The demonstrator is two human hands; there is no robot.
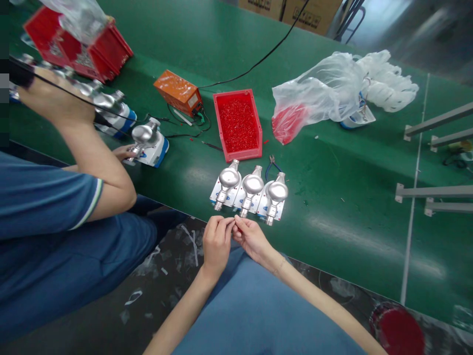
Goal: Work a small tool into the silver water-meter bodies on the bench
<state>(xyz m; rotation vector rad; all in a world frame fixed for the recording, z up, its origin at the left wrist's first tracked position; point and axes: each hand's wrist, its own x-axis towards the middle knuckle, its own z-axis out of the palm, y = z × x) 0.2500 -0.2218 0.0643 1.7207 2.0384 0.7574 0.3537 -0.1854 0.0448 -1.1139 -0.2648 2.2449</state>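
Observation:
My left hand [217, 245] and my right hand [253, 238] meet at their fingertips just off the table's front edge. Both are closed in a pinch. A trace of red shows by the right fingertips, but what they hold is too small to make out. Right beyond them, three silver metal devices with round domes and threaded ends stand in a row on white-and-blue bases: a left device [228, 178], a middle device [253, 185] and a right device [277, 191]. Blue-handled pliers [272, 167] lie behind the right one.
A red bin [259, 137] of small red parts stands behind the devices. Left of it are an orange box [178, 92] with cables and a co-worker's arm [77, 133] by another device [152, 143]. Plastic bags [321, 88] lie at the back right, metal bars [439, 192] farther right.

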